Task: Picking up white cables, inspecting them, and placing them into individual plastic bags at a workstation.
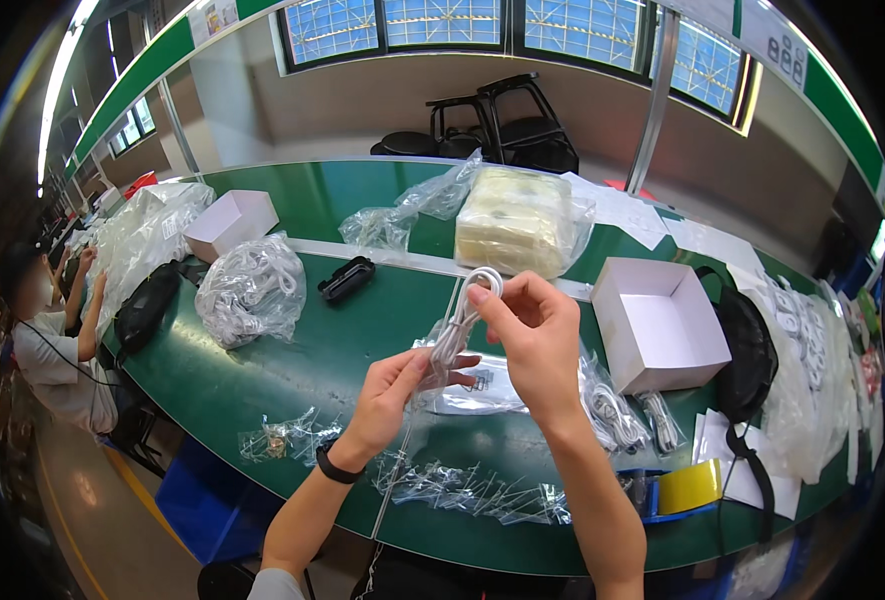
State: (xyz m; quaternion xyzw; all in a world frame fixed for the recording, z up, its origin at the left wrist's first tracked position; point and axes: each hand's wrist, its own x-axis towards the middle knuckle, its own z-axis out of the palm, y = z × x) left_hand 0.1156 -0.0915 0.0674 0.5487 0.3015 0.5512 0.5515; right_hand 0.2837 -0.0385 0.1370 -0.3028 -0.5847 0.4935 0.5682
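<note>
A coiled white cable (457, 328) is held up over the middle of the green table (342, 330). My left hand (402, 395) grips the lower part of the coil between thumb and fingers. At its upper loop, my right hand (530, 325) pinches the cable with thumb and forefinger. Below and behind the hands lie clear plastic bags (477, 385), partly hidden by them. Just right of my right forearm are bagged white cables (612, 412). Many thin wire ties (472, 492) are scattered along the near edge, in front of my left wrist.
An open white box (659, 325) stands at right, a yellow tape roll (689, 487) nearer. A bag of white cables (252, 290), a black case (346, 280) and another white box (230, 224) sit left. A wrapped stack (517, 220) is behind. A co-worker (57, 350) sits far left.
</note>
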